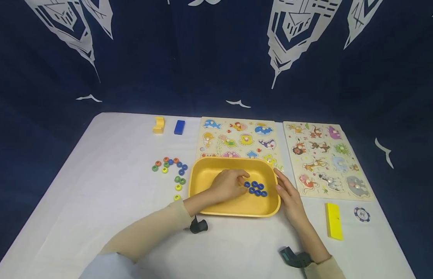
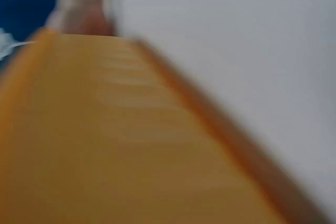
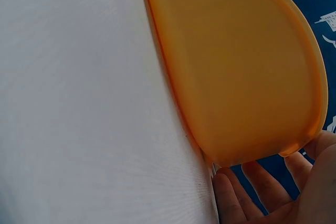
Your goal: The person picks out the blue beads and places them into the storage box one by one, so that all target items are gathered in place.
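My left hand (image 1: 227,185) reaches down inside a yellow plastic tray (image 1: 216,166), thumb and index finger bent with a gap between them. Right beside those fingertips lie several blue ring beads (image 1: 257,192), grouped in the right half of the tray. With my right hand (image 1: 287,193) I hold the tray's right end. In the right wrist view, fingers (image 3: 265,184) spread along the outside of the tray wall and a digit sits at the rim. The left wrist view is blurred and filled by the tray (image 2: 121,140); the left fingers are hidden there.
Loose orange, green, yellow and blue beads (image 1: 181,172) lie left of the tray. Behind stand a yellow curved block (image 1: 158,125) and blue block (image 1: 179,127). Two animal puzzle boards (image 1: 237,135) lie at the back. On the right are a yellow bar (image 1: 333,221) and a poker chip (image 1: 361,214).
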`<state>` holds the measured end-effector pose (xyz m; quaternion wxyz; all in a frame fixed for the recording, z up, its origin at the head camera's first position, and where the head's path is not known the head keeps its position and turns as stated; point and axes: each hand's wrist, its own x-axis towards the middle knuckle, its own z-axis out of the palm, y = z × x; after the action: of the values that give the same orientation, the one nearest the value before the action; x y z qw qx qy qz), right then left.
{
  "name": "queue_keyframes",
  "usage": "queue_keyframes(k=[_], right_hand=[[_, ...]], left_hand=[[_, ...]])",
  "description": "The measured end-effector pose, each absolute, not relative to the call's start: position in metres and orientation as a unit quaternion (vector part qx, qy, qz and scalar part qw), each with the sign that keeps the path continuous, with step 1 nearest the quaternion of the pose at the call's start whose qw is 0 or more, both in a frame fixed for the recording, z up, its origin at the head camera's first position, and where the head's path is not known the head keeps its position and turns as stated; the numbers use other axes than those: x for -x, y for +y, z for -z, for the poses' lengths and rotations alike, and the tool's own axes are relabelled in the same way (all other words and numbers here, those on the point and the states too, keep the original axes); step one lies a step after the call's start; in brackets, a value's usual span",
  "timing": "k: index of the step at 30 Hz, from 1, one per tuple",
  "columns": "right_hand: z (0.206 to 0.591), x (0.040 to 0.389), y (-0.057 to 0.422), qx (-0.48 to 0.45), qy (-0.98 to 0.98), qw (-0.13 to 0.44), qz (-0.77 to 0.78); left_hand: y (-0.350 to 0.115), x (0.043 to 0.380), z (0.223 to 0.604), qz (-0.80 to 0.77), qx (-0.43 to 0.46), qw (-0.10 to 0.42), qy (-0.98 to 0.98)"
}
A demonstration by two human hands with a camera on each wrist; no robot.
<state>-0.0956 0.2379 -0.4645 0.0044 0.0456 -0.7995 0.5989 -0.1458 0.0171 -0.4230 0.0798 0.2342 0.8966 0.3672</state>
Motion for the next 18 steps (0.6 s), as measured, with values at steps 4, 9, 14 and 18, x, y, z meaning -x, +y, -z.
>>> queue_keyframes(k=[4, 9, 14, 18], right_hand=[[0.464, 0.095, 0.238, -0.045, -0.8, 0.006, -0.598], [0.464, 0.095, 0.238, -0.045, -0.797, 0.008, -0.603], [0.466, 0.095, 0.239, -0.039, -0.8, 0.001, -0.599], [0.467, 0.095, 0.24, -0.034, -0.798, -0.001, -0.602]], left_hand=[[-0.006, 0.134, 0.401, -0.43, -0.239, -0.003, 0.871], [-0.056, 0.133, 0.395, -0.49, -0.191, -0.129, 0.84], [-0.108, 0.144, 0.415, -0.513, -0.1, -0.214, 0.825], [-0.137, 0.156, 0.431, -0.501, -0.037, -0.222, 0.835]])
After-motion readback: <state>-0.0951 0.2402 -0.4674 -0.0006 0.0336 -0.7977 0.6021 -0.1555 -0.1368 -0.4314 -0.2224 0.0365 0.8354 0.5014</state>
